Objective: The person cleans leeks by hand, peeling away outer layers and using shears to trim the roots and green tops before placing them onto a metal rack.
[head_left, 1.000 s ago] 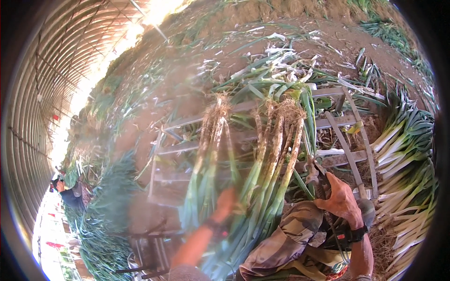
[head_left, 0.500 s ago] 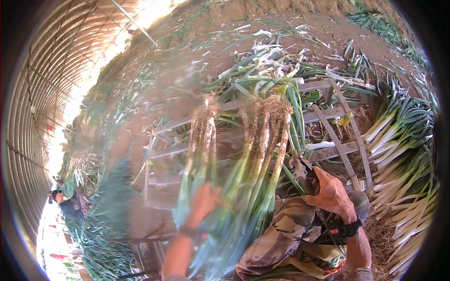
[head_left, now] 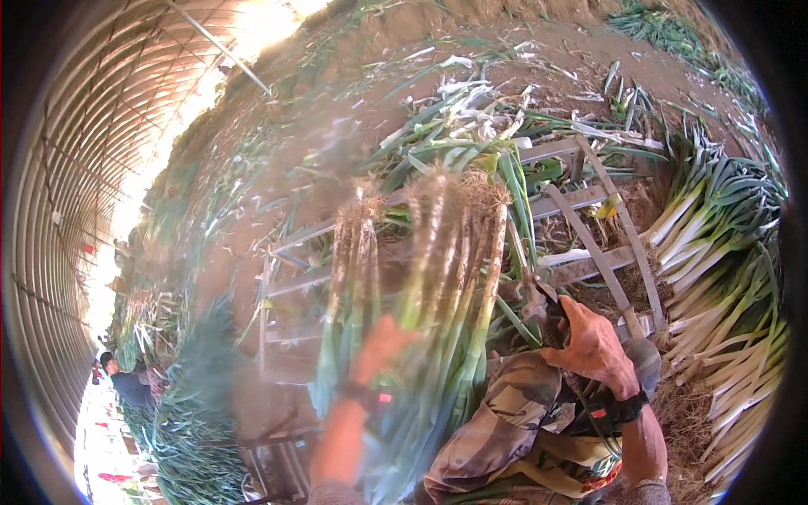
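While the light pours in through the arched tunnel roof at far left, the person sits low with a bundle of leeks point(head_left: 421, 320) laid lengthwise before them, roots pointing away and green tops trailing toward their lap. Their left hand point(head_left: 380, 343) is blurred; it lies against the stalks near the middle of the bundle, fingers pressed to the green, but I cannot tell how far they curl or whether they truly clasp anything. Their right hand point(head_left: 593, 347) rests on the camouflage trouser knee point(head_left: 505, 412), fingers bent round a dark tool point(head_left: 539, 307) whose tip pokes out toward the bundle; the grip looks closed, though the tool's shape is too dim to name. A dark strap rings that wrist.

Under the leeks stands a slatted wooden frame point(head_left: 581, 202), its grey bars crossing to the right. Beyond it a loose pile of cut leaves and trimmings point(head_left: 471, 109) spreads over the brown soil. At right, a stack of cleaned leeks point(head_left: 715, 244) lies with pale shafts toward the frame, well apart from the hands. Near left, more green tops point(head_left: 198, 396) heap up, and beside them another person point(head_left: 126, 383) crouches at the tunnel's edge.
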A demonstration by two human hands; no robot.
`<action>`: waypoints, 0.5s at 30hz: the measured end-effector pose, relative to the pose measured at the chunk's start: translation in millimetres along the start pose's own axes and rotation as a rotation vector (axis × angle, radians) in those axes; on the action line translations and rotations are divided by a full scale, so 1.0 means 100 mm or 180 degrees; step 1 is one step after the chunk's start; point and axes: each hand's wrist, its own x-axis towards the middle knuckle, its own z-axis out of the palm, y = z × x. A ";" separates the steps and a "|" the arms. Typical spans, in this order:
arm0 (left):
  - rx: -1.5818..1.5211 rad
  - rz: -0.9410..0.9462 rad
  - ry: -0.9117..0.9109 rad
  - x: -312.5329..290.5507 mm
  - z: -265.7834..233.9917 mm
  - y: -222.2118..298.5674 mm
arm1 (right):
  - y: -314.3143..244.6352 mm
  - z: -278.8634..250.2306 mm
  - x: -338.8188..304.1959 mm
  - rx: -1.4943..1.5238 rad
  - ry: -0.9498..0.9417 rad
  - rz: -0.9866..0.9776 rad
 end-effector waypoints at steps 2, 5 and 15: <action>0.0719 0.0190 0.0156 -0.13 -0.16 0.18 | 0.01 -0.02 0.00 0.0009 0.0032 -0.0055; 0.1562 0.0151 0.1635 -0.03 -0.11 -0.25 | 0.00 0.00 0.01 0.0153 -0.0001 -0.0042; 0.1264 0.0683 0.0967 0.10 0.93 0.29 | 0.03 -0.02 0.00 0.0068 -0.0257 0.0204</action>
